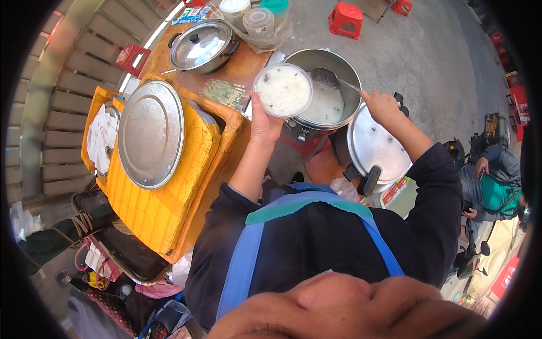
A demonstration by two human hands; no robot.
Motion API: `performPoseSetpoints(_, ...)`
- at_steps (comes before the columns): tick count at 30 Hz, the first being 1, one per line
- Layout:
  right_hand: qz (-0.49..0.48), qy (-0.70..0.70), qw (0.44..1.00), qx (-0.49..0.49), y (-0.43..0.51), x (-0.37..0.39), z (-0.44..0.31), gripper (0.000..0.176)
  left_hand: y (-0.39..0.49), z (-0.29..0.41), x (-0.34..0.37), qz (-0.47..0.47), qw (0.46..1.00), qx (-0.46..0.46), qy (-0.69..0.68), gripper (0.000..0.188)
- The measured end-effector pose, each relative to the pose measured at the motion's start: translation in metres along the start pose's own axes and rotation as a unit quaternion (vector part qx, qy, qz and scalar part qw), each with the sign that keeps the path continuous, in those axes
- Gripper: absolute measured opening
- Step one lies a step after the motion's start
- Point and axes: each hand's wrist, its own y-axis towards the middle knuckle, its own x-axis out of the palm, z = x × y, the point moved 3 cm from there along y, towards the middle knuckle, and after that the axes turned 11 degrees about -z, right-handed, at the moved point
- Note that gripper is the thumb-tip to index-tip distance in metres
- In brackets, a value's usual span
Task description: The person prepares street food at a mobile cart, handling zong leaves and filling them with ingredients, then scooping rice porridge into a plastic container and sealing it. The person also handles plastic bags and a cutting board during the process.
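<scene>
My left hand (267,120) holds a clear round plastic bowl (283,90) by its near side. White porridge-like food with green bits fills it close to the rim. The bowl overlaps the left edge of a deep metal pot (355,72). Inside the pot lies more of the pale porridge (324,108). My right hand (380,105) grips the handle of a metal ladle (326,79), whose wet bowl is over the porridge inside the pot. Below my right forearm rests a round metal lid (377,142) with black handles.
Left of me a big metal lid (150,135) lies on a yellow insulated box (156,216). A lidded pan (201,44), wrapped chopsticks (224,92) and plastic tubs (258,22) stand on the wooden table (250,61). A red stool (346,20) is beyond. A seated person (491,182) is at right.
</scene>
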Motion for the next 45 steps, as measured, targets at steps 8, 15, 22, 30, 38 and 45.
performPoseSetpoints(8,-0.100,0.046,0.991,-0.072,0.092,0.035,-0.061,0.033,-0.074,0.039,0.029,0.071,0.997,0.026,0.018,0.079)
performPoseSetpoints(15,-0.196,0.066,0.976,-0.074,0.122,0.066,-0.084,0.043,-0.149,0.074,0.031,0.097,0.993,0.049,0.034,0.079)
performPoseSetpoints(22,0.034,0.360,0.819,-0.445,-0.001,-0.061,-0.212,0.068,-0.238,0.121,0.015,0.112,0.990,0.088,0.010,0.079)
performPoseSetpoints(30,-0.117,0.521,0.588,-0.608,-0.128,-0.128,-0.418,0.101,-0.342,0.212,-0.012,0.155,0.973,0.160,0.069,0.078)
performPoseSetpoints(38,-0.080,0.529,0.567,-0.626,-0.139,-0.149,-0.580,0.095,-0.419,0.319,-0.089,0.189,0.961,0.174,0.105,0.074)
performPoseSetpoints(45,-0.060,0.501,0.623,-0.598,-0.107,-0.152,-0.642,0.091,-0.441,0.370,-0.172,0.305,0.856,0.200,0.366,0.062)
